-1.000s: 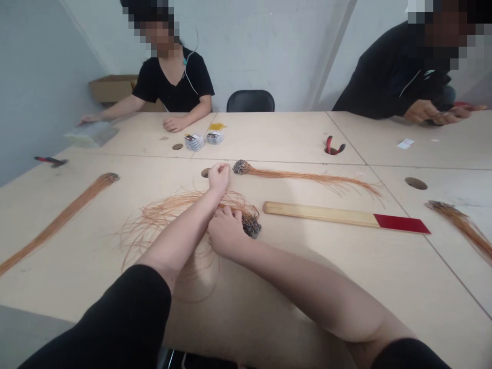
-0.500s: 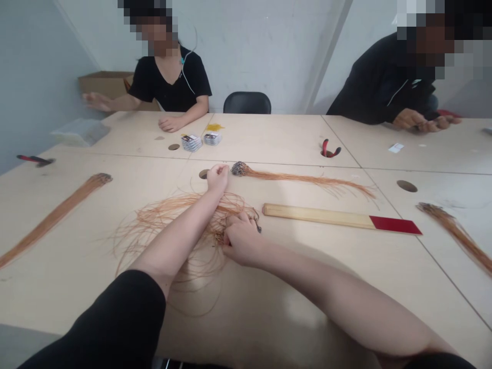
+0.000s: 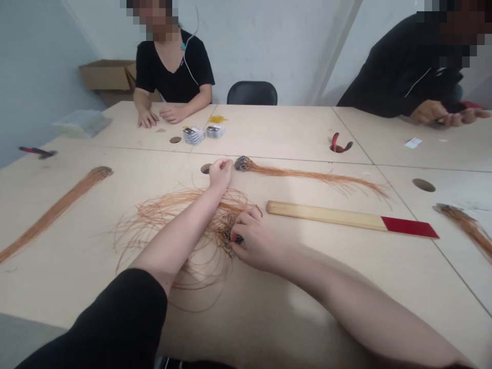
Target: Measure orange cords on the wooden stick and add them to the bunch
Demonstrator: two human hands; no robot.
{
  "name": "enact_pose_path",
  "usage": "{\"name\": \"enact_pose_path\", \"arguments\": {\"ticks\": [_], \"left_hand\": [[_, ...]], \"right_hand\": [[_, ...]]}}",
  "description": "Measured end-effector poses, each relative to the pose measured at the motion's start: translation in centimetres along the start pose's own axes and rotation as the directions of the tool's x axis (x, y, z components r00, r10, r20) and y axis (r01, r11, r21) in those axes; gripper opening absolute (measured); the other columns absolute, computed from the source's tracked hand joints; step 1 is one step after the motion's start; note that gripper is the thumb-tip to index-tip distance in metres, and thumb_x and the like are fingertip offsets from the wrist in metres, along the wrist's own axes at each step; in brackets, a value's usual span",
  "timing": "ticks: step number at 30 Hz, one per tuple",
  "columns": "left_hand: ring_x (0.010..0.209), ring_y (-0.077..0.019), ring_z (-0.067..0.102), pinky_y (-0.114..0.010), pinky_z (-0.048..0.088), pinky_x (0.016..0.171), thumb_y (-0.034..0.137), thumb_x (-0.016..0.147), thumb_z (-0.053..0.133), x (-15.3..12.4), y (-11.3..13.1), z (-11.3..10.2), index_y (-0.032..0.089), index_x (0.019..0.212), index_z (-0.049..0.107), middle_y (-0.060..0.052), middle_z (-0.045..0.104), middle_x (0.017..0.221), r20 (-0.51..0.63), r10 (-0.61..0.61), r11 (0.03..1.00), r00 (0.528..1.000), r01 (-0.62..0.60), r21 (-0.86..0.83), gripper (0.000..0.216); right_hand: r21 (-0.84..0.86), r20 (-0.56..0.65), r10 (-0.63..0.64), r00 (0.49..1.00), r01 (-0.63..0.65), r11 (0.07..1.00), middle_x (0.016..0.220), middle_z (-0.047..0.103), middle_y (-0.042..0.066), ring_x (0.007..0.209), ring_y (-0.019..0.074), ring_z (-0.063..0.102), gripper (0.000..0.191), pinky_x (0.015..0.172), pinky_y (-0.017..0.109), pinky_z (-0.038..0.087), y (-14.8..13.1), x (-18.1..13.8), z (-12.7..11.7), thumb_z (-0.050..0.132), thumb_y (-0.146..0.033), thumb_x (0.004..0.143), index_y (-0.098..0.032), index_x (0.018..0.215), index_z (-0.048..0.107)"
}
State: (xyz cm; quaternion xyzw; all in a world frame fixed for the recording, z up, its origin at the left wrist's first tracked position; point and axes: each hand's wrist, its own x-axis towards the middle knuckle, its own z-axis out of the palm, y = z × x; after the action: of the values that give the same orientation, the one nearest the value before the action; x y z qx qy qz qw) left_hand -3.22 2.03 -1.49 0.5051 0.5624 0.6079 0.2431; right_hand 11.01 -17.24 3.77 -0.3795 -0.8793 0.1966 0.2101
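A loose tangle of thin orange cords [image 3: 161, 220] with dark metal clasps lies on the beige table [image 3: 269, 287] in front of me. My right hand [image 3: 255, 238] is closed over the cluster of clasps at the tangle's right end, fingers curled down on it. My left hand [image 3: 220, 172] reaches across, closed in a pinch beside the clasp end of a straightened bundle of orange cords [image 3: 307, 176] that stretches to the right. A wooden ruler with a red end [image 3: 351, 219] lies just right of my right hand.
More cord bundles lie at the left [image 3: 57, 207] and right [image 3: 467, 225] edges. Small packets [image 3: 203, 133] sit mid-table, red-handled pliers [image 3: 340, 144] in a cable hole, another tool [image 3: 36, 151] far left. One person sits opposite; a second leans in at the right.
My right hand slid slightly toward me and rightward, gathering the clasp cluster under its fingers. My left hand stayed by the bundle's end. The person opposite drew an outstretched arm back to the table.
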Motion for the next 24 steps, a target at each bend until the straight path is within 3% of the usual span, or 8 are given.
{"name": "enact_pose_path", "arguments": {"ticks": [6, 11, 17, 24], "left_hand": [[0.064, -0.0129, 0.055, -0.025, 0.042, 0.063, 0.026, 0.071, 0.058, 0.2, -0.3, 0.1, 0.015, 0.069, 0.064, 0.000, 0.062, 0.065, 0.002, 0.001, 1.000, 1.000, -0.001, -0.014, 0.013], [0.062, -0.0122, 0.054, -0.024, 0.041, 0.061, 0.028, 0.072, 0.059, 0.1, -0.4, 0.1, 0.016, 0.069, 0.064, 0.001, 0.061, 0.064, 0.009, 0.015, 1.000, 1.000, -0.015, -0.010, 0.014], [0.059, -0.0116, 0.051, -0.024, 0.039, 0.058, 0.028, 0.072, 0.059, 0.0, -0.2, 0.0, 0.016, 0.068, 0.064, 0.001, 0.060, 0.062, 0.007, 0.012, 1.000, 1.000, -0.012, 0.004, 0.014], [0.063, -0.0128, 0.055, -0.025, 0.042, 0.061, 0.026, 0.071, 0.058, -0.2, 0.1, 0.0, 0.016, 0.068, 0.064, 0.000, 0.062, 0.065, 0.005, 0.007, 1.000, 1.000, -0.007, 0.002, 0.013]], "right_hand": [[-0.085, 0.138, 0.039, 0.990, -0.027, 0.996, 0.085, 0.051, 0.009, 0.096, 0.0247, 0.037, 0.019, 0.085, 0.040, 0.037, -0.4, -0.3, 0.5, 0.059, -0.032, 0.078, -0.015, 0.071, 0.065], [-0.109, 0.120, 0.070, 0.990, -0.057, 0.992, 0.090, 0.051, 0.010, 0.098, 0.0253, 0.037, 0.019, 0.085, 0.041, 0.038, -0.2, -0.4, 1.1, 0.060, -0.032, 0.077, -0.014, 0.079, 0.066], [-0.064, 0.160, 0.055, 0.986, -0.045, 0.997, 0.090, 0.052, 0.009, 0.098, 0.0233, 0.037, 0.013, 0.083, 0.038, 0.038, -0.3, -0.6, 1.0, 0.054, -0.017, 0.076, -0.016, 0.071, 0.066], [-0.074, 0.158, 0.056, 0.986, -0.044, 0.996, 0.083, 0.054, 0.008, 0.095, 0.0221, 0.041, 0.013, 0.090, 0.038, 0.034, -1.2, -0.7, -2.6, 0.052, -0.018, 0.078, -0.015, 0.070, 0.062]]}}
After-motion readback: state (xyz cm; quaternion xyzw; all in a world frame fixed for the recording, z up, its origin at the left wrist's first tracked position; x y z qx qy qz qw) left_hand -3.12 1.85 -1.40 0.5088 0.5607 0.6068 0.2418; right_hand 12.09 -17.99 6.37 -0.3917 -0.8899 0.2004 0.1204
